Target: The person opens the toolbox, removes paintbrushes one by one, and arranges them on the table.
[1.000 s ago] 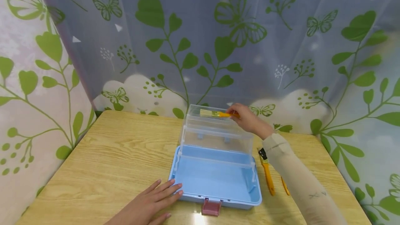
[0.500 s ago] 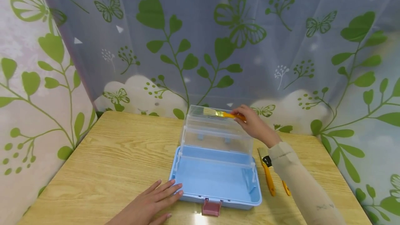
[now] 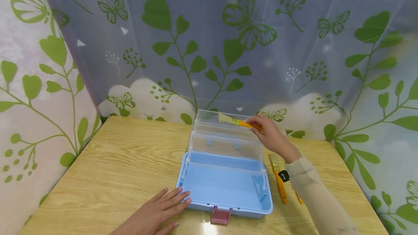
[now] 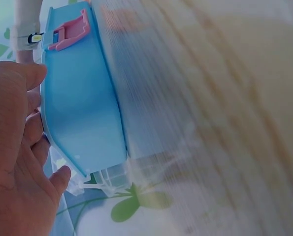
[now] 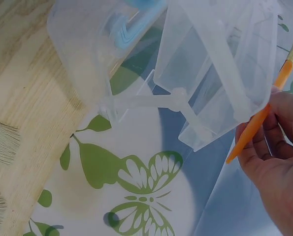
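Observation:
A light blue storage box (image 3: 222, 188) stands open on the table, its clear stacked trays (image 3: 225, 139) raised on hinged arms at the back. My left hand (image 3: 156, 211), fingers spread straight, rests against the front left corner; the left wrist view shows its fingertips along the box rim (image 4: 44, 105). With my right hand (image 3: 271, 135) I pinch the orange handle of a paintbrush (image 3: 243, 123), bristles pointing left over the topmost tray. In the right wrist view the handle (image 5: 254, 127) passes close by the tray end; contact cannot be told.
Right of the box lies a second paintbrush (image 3: 280, 186) with an orange handle. Another orange handle (image 3: 299, 198) shows partly under my sleeve (image 3: 313, 188). A pink latch (image 3: 220, 215) hangs at the box front. A patterned curtain (image 3: 209, 46) stands behind the table.
My right hand and the paintbrush have shifted right and slightly down, and the brush now tilts more. The left hand and box have stayed put.

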{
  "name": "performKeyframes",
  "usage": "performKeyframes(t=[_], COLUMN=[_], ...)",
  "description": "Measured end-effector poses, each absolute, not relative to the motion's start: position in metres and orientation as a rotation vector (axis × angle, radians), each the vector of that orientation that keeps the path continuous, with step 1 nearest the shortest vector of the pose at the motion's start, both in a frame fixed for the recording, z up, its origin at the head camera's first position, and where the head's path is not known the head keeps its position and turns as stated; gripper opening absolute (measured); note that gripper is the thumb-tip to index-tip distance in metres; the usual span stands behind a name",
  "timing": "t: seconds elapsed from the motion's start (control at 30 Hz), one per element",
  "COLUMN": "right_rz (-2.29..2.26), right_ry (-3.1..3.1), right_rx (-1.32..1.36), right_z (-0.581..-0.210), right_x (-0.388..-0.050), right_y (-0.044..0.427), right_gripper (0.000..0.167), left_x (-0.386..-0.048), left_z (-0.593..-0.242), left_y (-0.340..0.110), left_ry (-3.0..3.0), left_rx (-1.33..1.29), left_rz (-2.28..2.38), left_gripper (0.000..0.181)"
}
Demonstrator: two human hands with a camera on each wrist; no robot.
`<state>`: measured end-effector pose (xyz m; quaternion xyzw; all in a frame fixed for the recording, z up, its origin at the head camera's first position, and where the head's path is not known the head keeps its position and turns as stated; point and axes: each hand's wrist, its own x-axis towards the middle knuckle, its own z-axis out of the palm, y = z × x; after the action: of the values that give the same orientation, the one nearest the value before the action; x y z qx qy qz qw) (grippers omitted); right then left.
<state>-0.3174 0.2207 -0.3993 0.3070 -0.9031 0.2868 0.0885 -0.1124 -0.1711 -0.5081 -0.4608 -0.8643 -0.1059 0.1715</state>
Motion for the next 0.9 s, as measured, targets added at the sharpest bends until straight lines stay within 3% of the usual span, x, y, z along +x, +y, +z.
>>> performKeyframes(t=[0.9], right_rz=[0.997], right_ry=[-2.540], right_rx=[0.737], right_z=[-0.431], right_x=[-0.281], right_y=[0.255], right_gripper=[0.027], left_x=[-0.113], left_z=[-0.509], left_y=[-0.172], left_ry=[-2.431], left_rx=[-1.315], left_rz=[-0.314], left_gripper=[0.070])
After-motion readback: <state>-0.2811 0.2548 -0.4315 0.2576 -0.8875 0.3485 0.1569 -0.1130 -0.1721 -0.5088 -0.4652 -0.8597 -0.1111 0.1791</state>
